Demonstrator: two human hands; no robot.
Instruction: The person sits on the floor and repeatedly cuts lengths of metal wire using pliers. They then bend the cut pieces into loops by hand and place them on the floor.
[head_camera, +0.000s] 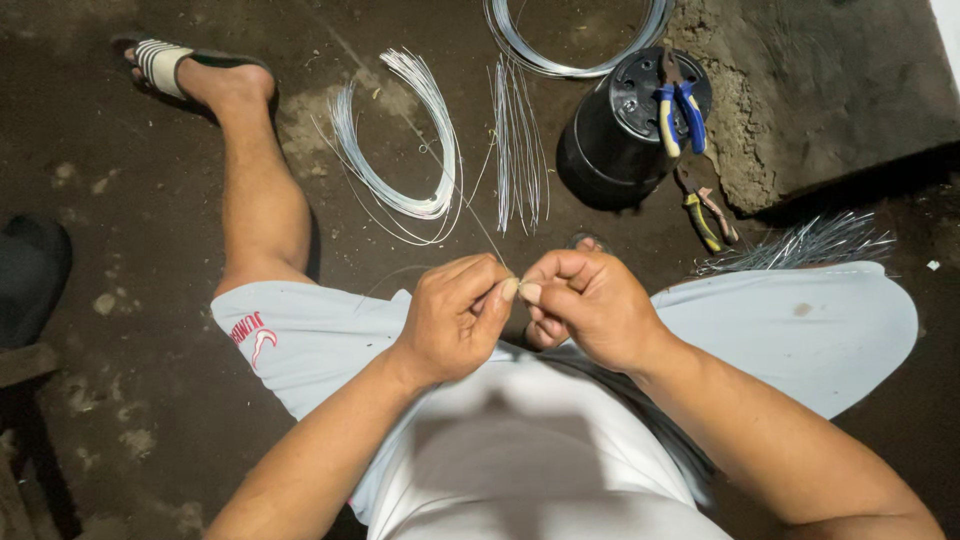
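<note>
I sit on a dark floor with both hands in front of my lap. My left hand (455, 315) and my right hand (585, 303) meet thumb to thumb, both pinching one thin steel wire (470, 212). That wire runs up and away from my fingers toward a curved bundle of wires (425, 150) lying on the floor. A second, straighter bundle of cut wires (520, 150) lies just right of it.
An upturned black pot (615, 150) carries blue-and-yellow pliers (680, 115); another pair of pliers (708, 215) lies on the floor beside it. A wire coil (575, 50) sits at the top. Short wire pieces (800, 245) rest by my right thigh. My left leg stretches out, sandal (160, 62) on.
</note>
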